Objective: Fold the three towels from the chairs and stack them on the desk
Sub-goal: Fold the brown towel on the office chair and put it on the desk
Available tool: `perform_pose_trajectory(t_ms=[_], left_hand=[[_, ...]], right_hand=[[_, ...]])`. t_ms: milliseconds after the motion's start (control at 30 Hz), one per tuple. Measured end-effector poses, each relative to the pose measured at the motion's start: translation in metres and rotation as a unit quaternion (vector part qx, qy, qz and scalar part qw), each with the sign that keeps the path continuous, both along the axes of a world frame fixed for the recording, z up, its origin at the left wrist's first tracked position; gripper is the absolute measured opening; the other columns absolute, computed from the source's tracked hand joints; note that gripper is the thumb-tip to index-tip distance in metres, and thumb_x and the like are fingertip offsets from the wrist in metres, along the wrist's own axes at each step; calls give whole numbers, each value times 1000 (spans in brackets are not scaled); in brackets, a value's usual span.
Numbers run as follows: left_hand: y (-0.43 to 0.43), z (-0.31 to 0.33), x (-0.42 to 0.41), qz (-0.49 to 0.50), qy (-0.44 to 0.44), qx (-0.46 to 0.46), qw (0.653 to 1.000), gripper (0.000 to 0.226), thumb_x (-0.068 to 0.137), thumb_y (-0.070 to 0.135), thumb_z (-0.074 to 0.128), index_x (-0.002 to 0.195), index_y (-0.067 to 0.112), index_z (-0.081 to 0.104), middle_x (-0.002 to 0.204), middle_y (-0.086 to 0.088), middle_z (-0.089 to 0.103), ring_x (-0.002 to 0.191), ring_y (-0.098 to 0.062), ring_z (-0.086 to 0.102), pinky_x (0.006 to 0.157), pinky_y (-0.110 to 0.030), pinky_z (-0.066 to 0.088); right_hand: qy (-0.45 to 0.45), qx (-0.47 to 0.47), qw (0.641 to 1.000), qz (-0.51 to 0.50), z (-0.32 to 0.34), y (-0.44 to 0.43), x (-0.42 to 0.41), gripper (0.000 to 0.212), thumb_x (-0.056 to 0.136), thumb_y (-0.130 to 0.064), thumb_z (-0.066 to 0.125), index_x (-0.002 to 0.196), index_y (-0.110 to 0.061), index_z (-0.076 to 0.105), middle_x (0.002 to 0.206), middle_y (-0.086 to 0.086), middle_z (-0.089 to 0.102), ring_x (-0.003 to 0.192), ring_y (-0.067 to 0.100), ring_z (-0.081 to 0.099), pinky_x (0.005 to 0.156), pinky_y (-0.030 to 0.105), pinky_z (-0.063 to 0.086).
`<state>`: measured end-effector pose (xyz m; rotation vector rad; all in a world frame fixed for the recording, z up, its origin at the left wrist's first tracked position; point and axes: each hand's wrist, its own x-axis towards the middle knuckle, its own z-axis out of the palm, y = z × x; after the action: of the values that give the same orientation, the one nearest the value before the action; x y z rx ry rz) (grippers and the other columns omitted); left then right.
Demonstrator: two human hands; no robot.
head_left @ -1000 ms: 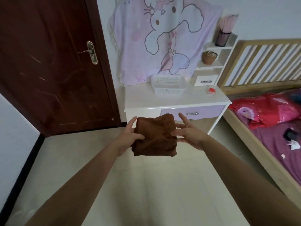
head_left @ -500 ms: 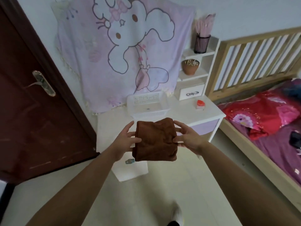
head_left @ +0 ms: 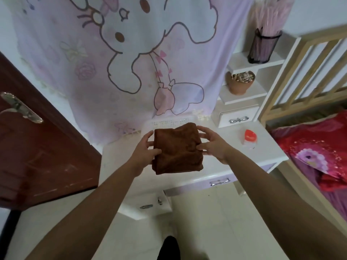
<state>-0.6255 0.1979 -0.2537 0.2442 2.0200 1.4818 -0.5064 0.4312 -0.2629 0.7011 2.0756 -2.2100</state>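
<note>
A folded brown towel [head_left: 177, 149] is held between both my hands over the white desk [head_left: 262, 152]. My left hand [head_left: 145, 149] grips its left edge with the thumb on top. On the right edge sits my right hand [head_left: 214, 145], fingers spread along the side. The towel is a thick square bundle, and I cannot tell whether it touches the desk top. No other towels or chairs show in this view.
A white plastic basket [head_left: 148, 126] stands on the desk behind the towel. A small red-lidded jar [head_left: 249, 137] sits at the desk's right. White shelves [head_left: 242, 98] hold a clay pot and pencil cup. A dark door [head_left: 37, 147] is left, a bed [head_left: 319, 156] right.
I have stepped closer to the desk. The towel, held in both hands throughout, has gone from over the floor to above the desk top.
</note>
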Motion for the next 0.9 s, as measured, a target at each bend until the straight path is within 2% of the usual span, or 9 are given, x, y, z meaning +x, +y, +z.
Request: perform_pose_trajectory(t_ms=[133, 300, 400, 533, 633, 667, 733, 833, 900], left_hand=[[34, -26, -46, -28, -20, -17, 999, 78, 90, -2, 62, 150, 34, 28, 129, -4, 54, 101, -15, 61, 61, -31, 56], [65, -56, -118, -53, -31, -30, 998, 77, 89, -5, 60, 148, 36, 32, 130, -6, 52, 105, -22, 62, 66, -35, 57], [74, -80, -162, -38, -20, -48, 998, 77, 86, -4, 59, 148, 35, 33, 133, -10, 51, 116, -29, 57, 80, -41, 57], [78, -119, -186, -41, -16, -136, 990, 73, 89, 1, 56, 151, 25, 26, 132, -5, 50, 119, -24, 53, 100, -41, 49], [76, -151, -185, -103, -53, -235, 965, 70, 90, 11, 57, 150, 13, 22, 145, -12, 40, 125, -27, 46, 104, -35, 41], [75, -160, -185, -117, -29, -260, 958, 69, 90, 15, 56, 150, 13, 23, 147, -13, 37, 130, -29, 42, 102, -31, 37], [75, -167, -187, -159, 90, -290, 940, 68, 90, 22, 55, 150, 14, 24, 151, -14, 30, 137, -32, 35, 106, -37, 36], [76, -167, -192, -251, 288, -289, 878, 62, 95, 28, 54, 150, 14, 31, 158, -13, 23, 144, -31, 25, 113, -46, 34], [81, -166, -199, -344, 334, -276, 833, 62, 95, 38, 53, 150, 17, 32, 161, -11, 20, 148, -30, 18, 116, -48, 29]], right_hand=[[-33, 97, 995, 7, -21, 24, -45, 81, 78, 16, 52, 142, -33, 47, 139, 0, 51, 118, 29, 59, 79, 33, 57], [-101, 192, 976, -5, -44, 45, -113, 75, 79, 12, 51, 140, -31, 53, 144, 0, 49, 126, 24, 52, 103, 35, 47], [-128, 203, 971, 2, -63, 50, -164, 73, 80, 11, 51, 139, -31, 55, 144, 0, 48, 128, 23, 51, 102, 32, 45], [-174, 191, 966, 29, -103, 45, -201, 67, 87, 9, 50, 143, -27, 51, 147, 2, 46, 130, 23, 48, 91, 23, 41], [-222, 281, 930, 89, -142, 40, -205, 54, 97, -10, 50, 149, -24, 42, 154, 9, 36, 138, 26, 42, 108, 31, 39], [-224, 316, 917, 100, -152, 40, -203, 52, 99, -15, 51, 149, -24, 40, 156, 10, 33, 140, 26, 41, 113, 34, 36], [-209, 367, 902, 86, -158, 42, -198, 49, 99, -26, 53, 147, -24, 43, 153, 8, 35, 131, 24, 49, 110, 39, 41], [-161, 427, 888, 59, -149, 44, -189, 35, 96, -37, 57, 129, -24, 57, 127, 1, 49, 99, 20, 63, 92, 40, 53], [-132, 448, 877, 109, -141, 43, -187, 26, 93, -38, 61, 116, -25, 61, 110, -4, 52, 90, 17, 63, 86, 37, 54]])
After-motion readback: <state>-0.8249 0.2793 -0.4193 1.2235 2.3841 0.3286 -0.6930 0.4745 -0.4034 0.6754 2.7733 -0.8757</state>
